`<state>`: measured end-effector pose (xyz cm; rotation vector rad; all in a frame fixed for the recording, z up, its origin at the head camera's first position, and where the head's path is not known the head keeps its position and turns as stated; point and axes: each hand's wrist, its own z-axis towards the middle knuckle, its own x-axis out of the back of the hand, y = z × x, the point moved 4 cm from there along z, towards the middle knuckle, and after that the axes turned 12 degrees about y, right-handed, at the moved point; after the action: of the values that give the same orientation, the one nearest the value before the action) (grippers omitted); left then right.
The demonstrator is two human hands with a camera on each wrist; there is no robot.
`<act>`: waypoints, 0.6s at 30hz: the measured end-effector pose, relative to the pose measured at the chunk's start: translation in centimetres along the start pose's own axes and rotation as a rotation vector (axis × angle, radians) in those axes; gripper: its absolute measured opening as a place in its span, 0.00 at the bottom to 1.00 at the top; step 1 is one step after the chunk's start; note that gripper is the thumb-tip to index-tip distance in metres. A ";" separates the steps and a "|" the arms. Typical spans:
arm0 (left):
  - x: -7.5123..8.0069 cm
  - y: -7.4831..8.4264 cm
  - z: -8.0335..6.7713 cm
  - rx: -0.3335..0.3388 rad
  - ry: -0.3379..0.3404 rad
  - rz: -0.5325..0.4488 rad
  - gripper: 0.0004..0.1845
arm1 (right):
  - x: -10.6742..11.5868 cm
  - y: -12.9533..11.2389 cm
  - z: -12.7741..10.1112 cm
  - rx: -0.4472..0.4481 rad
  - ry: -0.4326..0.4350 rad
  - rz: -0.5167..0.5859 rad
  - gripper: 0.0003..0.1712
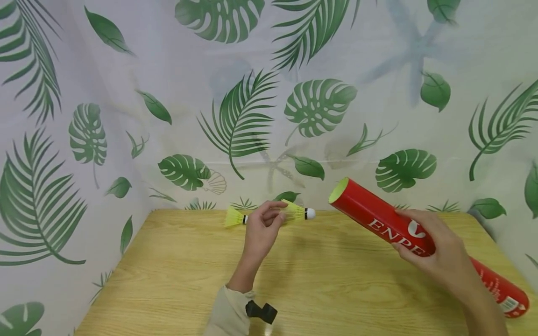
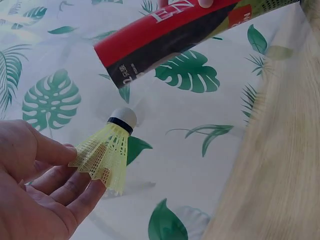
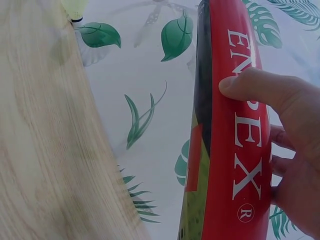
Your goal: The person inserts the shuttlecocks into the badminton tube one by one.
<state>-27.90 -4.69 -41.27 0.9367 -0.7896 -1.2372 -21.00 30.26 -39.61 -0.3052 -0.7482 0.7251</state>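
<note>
left hand (image 1: 261, 229): pinching 1 yellow shuttlecock (image 1: 297, 212) | right hand (image 1: 437, 254): gripping red tube (image 1: 378, 218), right | second shuttlecock (image 1: 233, 218): far left on table (image 1: 176, 280)

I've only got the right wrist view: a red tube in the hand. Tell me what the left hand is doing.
Observer: The left hand pinches a yellow shuttlecock by its skirt, cork pointing toward the tube.
Operator: Describe the tube's mouth.
Observer: Its open end is raised and faces the cork, with a gap between them; the shuttlecock is not inside.
Operator: Report any other shuttlecocks.
Observer: A second shuttlecock shows just left of the left hand, by the far edge of the table.
</note>
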 end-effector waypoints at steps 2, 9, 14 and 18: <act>0.1 0.5 0.0 -0.010 -0.003 -0.002 0.10 | -0.1 0.0 0.0 0.005 -0.004 -0.002 0.51; 0.7 2.0 0.2 -0.063 0.029 0.018 0.09 | -0.7 -0.1 0.0 0.021 -0.009 -0.004 0.50; 1.2 2.5 0.3 -0.083 0.060 -0.011 0.09 | -1.0 -0.3 0.0 0.042 -0.022 -0.008 0.50; 1.4 2.8 0.3 -0.089 0.074 -0.032 0.10 | -1.1 -0.6 0.1 0.044 -0.030 -0.022 0.51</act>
<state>-26.82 -5.88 -38.61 0.9210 -0.6582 -1.2481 -21.38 29.05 -39.83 -0.2457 -0.7622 0.7258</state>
